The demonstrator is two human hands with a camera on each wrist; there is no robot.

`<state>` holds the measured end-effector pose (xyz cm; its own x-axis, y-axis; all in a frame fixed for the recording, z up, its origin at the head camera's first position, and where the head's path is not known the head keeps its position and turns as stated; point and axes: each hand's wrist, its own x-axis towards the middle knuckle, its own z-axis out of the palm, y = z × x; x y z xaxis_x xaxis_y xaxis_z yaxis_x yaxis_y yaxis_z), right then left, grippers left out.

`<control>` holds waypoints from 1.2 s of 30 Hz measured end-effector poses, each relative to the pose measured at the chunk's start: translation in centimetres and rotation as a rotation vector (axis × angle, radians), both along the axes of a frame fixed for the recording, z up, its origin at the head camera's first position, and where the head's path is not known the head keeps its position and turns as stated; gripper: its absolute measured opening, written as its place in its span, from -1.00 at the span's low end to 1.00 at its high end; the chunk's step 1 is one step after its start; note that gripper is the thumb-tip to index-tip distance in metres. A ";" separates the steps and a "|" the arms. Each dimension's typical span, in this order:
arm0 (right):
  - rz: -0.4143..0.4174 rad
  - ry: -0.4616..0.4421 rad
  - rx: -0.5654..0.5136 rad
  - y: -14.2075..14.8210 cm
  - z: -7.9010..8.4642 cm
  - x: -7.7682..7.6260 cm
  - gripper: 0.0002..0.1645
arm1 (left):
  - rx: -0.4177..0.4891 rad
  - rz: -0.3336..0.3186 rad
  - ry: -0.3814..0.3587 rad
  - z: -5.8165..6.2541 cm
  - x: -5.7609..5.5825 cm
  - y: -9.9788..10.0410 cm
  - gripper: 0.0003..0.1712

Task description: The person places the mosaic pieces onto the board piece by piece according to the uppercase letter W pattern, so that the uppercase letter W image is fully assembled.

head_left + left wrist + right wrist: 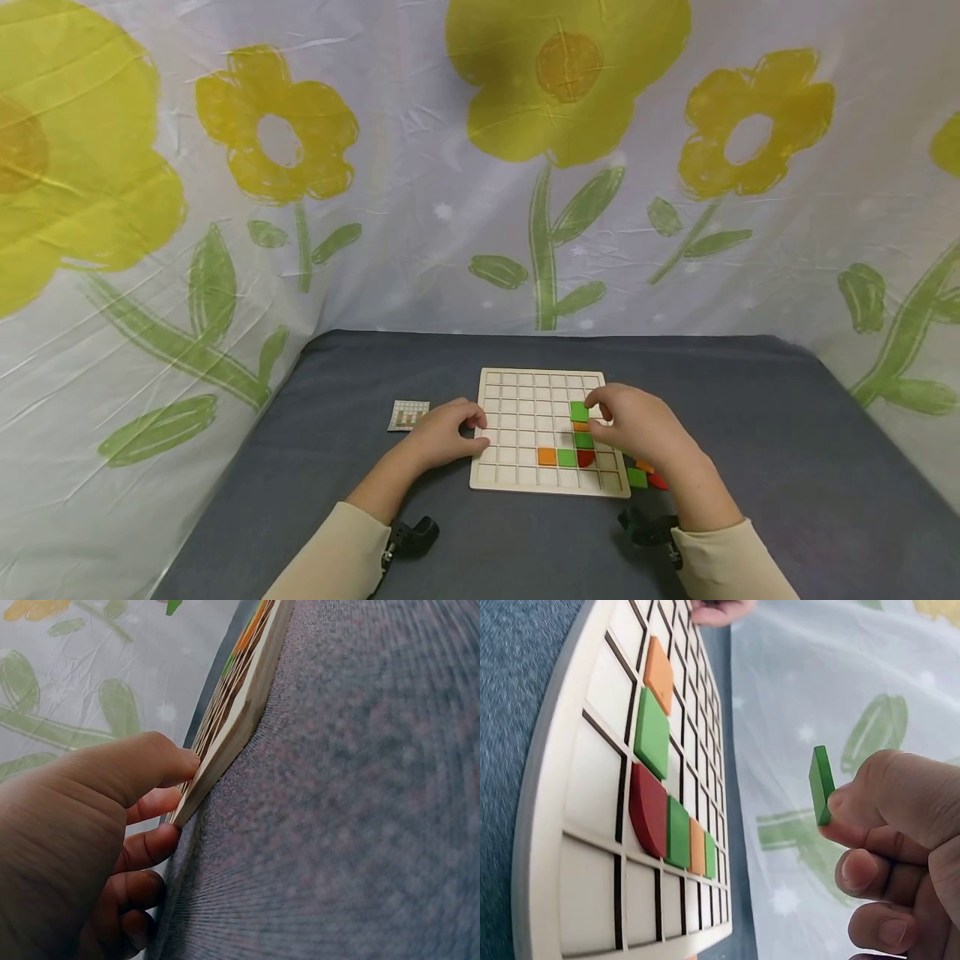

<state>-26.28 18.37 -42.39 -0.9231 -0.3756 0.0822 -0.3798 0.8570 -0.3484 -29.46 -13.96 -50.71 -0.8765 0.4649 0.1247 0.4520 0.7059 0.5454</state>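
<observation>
A wooden grid board [517,417] lies on the dark cloth, its square cells partly filled with coloured tiles. My left hand [450,433] holds the board's left edge, thumb on the rim [206,769] and fingers curled at its side. Above the board's right part, my right hand [637,425] pinches a green square tile [821,785] between thumb and index finger. On the board, an orange tile [658,673], a green tile [652,733] and a red rounded tile [649,810] form a row. From the red one, green, orange and green tiles [709,855] run away in a column.
Loose green [637,477], orange and red tiles lie beside the board's lower right corner, partly under my right forearm. A small card with a printed grid pattern [408,414] lies left of the board. A flower-printed curtain [405,208] stands behind the dark cloth-covered table [525,550].
</observation>
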 end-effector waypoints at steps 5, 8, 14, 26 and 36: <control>0.027 0.018 0.009 -0.8 0.0 -0.1 -0.74 | 0.001 -0.002 0.008 0.2 0.0 0.0 -0.81; 0.035 0.019 0.026 -1.3 -0.2 -0.1 -0.73 | 0.004 -0.004 0.009 0.1 0.0 0.0 -0.80; 0.060 0.008 0.043 -2.2 -0.9 0.0 -0.71 | 0.006 -0.009 0.004 -0.2 -0.1 0.1 -0.80; 0.083 0.036 0.096 -4.0 -2.8 0.2 -0.74 | 0.018 -0.008 0.009 -0.3 -0.2 -0.1 -0.80; 0.057 0.082 0.132 -4.4 -3.6 0.1 -0.77 | 0.020 -0.011 -0.001 -0.3 -0.1 -0.1 -0.81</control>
<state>-26.16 13.94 -45.96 -0.8923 -0.4395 0.1028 -0.4514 0.8697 -0.1998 -29.59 -14.10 -51.06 -0.8717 0.4717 0.1333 0.4589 0.6900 0.5598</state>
